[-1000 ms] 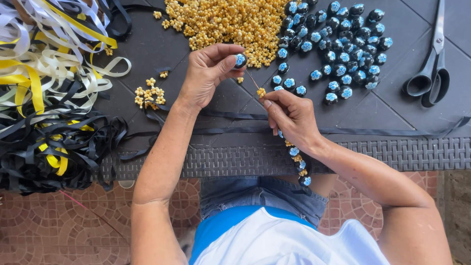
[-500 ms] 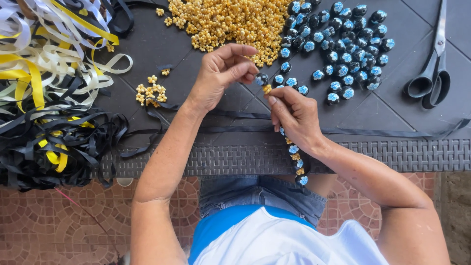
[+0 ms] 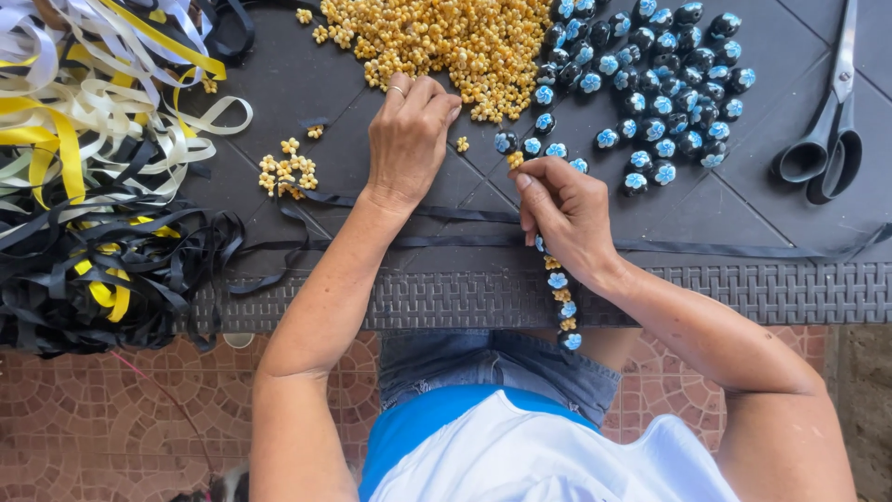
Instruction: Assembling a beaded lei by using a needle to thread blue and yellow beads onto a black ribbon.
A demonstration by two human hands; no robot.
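A beaded strand (image 3: 560, 293) hangs from the right hand (image 3: 567, 216), pinched shut on its top end in the middle of the frame, with about five dark blue-flowered beads and four yellow ones threaded below the fist. The left hand (image 3: 409, 135), fingers curled with nothing clearly held, reaches the yellow bead pile (image 3: 437, 42) at upper centre. By my judgement much stringing remains: dozens of blue-flowered beads (image 3: 650, 84) lie loose, beside one pair of scissors (image 3: 827, 139).
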